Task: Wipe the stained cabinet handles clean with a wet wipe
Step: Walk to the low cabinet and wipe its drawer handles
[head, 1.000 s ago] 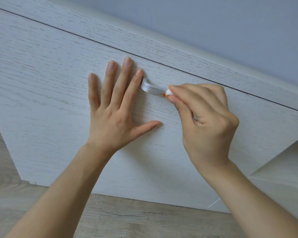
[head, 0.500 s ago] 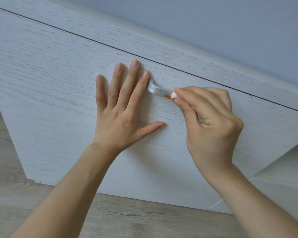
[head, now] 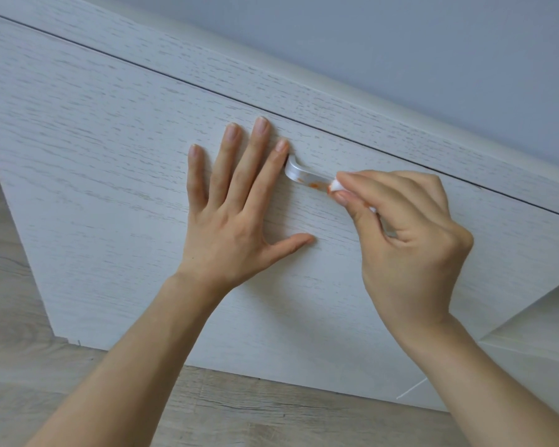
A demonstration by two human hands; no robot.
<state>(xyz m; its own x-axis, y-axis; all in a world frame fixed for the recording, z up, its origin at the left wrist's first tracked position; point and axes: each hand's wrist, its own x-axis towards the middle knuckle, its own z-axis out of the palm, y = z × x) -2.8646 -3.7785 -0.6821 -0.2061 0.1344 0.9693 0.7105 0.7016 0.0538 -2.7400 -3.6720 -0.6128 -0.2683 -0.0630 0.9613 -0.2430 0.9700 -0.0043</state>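
Near the middle of my frame the silver cabinet handle (head: 304, 176) shows only its left end, smeared with orange stains (head: 313, 185); the rest of it is hidden behind my right hand (head: 410, 240). That hand's fingers (head: 362, 183) are pinched closed on a folded wet wipe (head: 335, 187), pressed against the handle, and only a small white tip of it peeks out, tinged orange. My left hand (head: 236, 217) lies flat on the white drawer front (head: 110, 156), fingers spread and holding nothing, the index fingertip just beside the handle's left end. Wood floor (head: 239, 411) runs along the bottom edge, both forearms cut off there.
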